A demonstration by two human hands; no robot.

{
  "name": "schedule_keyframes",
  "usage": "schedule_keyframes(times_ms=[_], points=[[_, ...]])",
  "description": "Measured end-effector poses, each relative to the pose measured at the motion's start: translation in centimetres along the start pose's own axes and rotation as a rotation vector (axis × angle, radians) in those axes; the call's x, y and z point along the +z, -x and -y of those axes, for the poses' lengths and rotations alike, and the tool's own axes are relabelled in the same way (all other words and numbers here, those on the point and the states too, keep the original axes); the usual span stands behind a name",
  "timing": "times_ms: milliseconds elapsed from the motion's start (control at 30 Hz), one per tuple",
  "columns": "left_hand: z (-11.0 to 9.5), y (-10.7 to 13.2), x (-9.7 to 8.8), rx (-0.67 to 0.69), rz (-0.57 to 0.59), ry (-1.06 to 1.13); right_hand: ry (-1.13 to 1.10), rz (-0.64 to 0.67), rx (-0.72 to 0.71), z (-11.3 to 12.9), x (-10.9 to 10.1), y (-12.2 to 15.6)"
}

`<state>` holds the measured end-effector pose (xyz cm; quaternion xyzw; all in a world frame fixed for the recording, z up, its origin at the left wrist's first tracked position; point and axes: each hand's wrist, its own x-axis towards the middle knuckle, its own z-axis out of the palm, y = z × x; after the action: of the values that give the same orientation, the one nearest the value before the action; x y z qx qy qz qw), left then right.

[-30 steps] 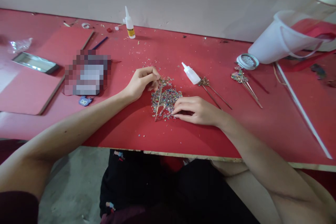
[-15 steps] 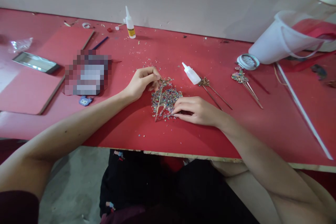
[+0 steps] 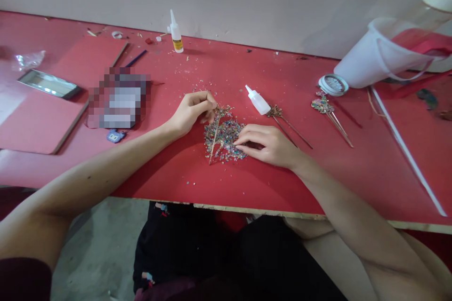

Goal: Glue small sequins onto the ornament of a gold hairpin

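Note:
My left hand pinches the ornate metal head of a hairpin, whose thin prong slants down toward me over the pile. Beneath it spreads a heap of small shiny multicoloured chips on the red tabletop. At the heap's right edge, my right hand has thumb and finger closed in a pinch among the chips; whatever is between the fingertips is too small to make out. Just beyond my right hand lie a white glue bottle, tipped over, and a second two-pronged hairpin.
Upright near the wall stands another glue bottle. A decorated hairpin, a round lid-like container and a tilted white bucket are at the right, by a long white strip. Leftward are a narrow box and a blurred-out object.
My right hand has shifted slightly up and its fingers have drawn closer together at the chips. My left hand and the hairpin stay nearly in place.

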<state>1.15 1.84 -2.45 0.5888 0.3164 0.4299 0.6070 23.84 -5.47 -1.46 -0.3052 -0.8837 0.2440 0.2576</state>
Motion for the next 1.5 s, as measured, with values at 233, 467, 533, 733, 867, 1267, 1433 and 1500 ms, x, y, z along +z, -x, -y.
schedule_keyframes(times_ms=[233,467,533,733,867,1267,1433,1500], points=[[-0.3,0.3,0.1,-0.016,0.072,-0.070,-0.015,-0.149,0.073,0.3,-0.4,0.0],[-0.5,0.3,0.2,-0.028,0.050,-0.102,0.074,-0.034,0.054,-0.5,-0.2,0.2],[-0.5,0.2,0.2,-0.026,0.047,-0.113,0.157,-0.011,0.051,-0.9,-0.1,0.2],[-0.5,0.3,0.3,-0.024,0.039,-0.118,0.337,-0.071,0.125,-1.1,-0.3,0.2],[-0.4,0.2,0.3,-0.025,0.031,-0.106,0.303,-0.040,0.104,-1.0,-0.2,0.3],[-0.1,0.2,0.1,-0.015,0.032,-0.127,0.187,-0.038,0.008,0.2,1.5,0.0],[-0.2,0.2,0.2,-0.017,0.033,-0.121,0.216,-0.036,-0.005,0.1,1.7,-0.1],[-0.2,0.2,0.2,-0.017,0.034,-0.116,0.223,-0.031,-0.007,0.1,1.6,0.0]])
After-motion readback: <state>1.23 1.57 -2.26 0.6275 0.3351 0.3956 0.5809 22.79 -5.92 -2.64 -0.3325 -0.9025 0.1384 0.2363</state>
